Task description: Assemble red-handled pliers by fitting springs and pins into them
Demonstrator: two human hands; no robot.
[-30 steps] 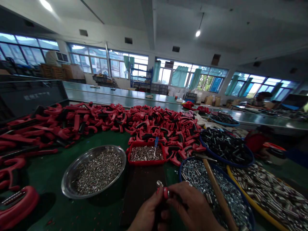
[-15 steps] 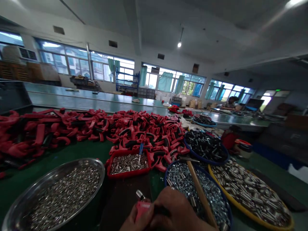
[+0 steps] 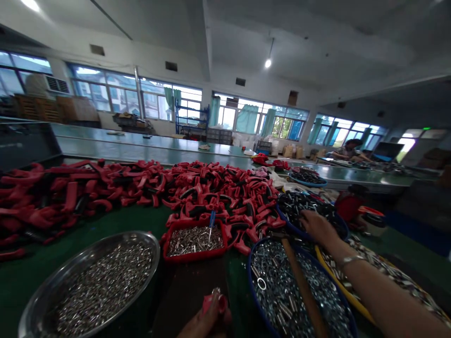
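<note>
Left hand [image 3: 206,323]: clenching small red plastic piece with metal pin [image 3: 214,303], low at near table edge.
Right hand [image 3: 317,225]: reaching into blue-rimmed bowl of black parts [image 3: 283,218]; whether the fingers are grasping cannot be told.
Likely fetching stage; singling one part calls for fine pinching.

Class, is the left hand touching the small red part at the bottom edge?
Touching. The head view shows the left hand closed around the red part, its fingers overlapping the part's lower end with no gap.

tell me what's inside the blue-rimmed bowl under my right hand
Dark bolt-like pieces with silvery ends fill the blue-rimmed bowl. The right hand covers the near part, so whatever it touches there is hidden.
</note>
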